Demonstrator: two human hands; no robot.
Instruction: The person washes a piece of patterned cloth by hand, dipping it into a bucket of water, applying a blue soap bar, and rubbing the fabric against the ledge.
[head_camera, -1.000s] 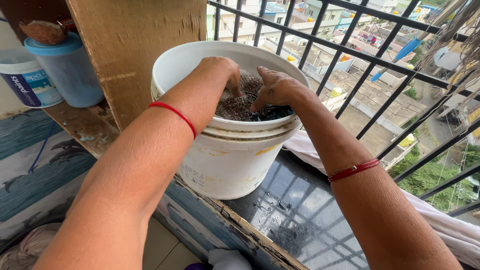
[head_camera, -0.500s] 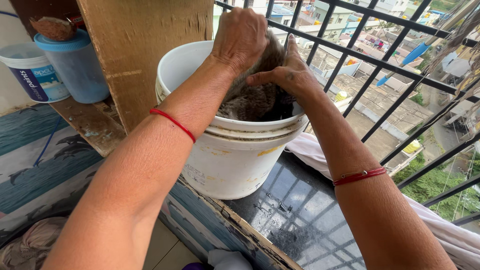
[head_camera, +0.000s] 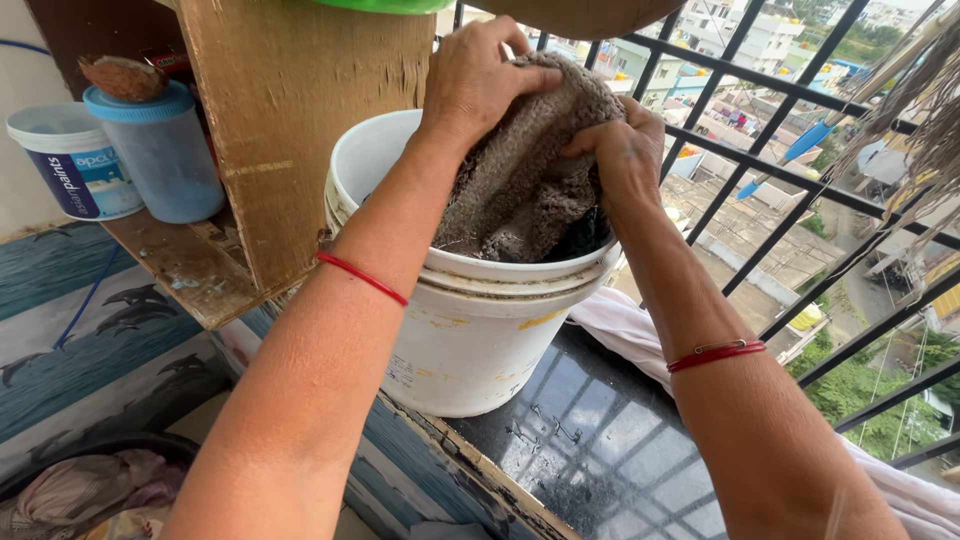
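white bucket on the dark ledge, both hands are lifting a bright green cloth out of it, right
Not quite: in the head view the cloth is grey-brown, not bright green. The left hand and right hand do grip it above the white bucket on the dark ledge.

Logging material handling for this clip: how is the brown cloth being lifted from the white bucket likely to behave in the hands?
Probably floppy: the brown cloth sags in folds between the left hand and right hand. Its coarse, nubby texture suggests a secure, non-slippery grip. It may be heavy for its size if wet, but wetness can't be confirmed; its lower end rests inside the white bucket.
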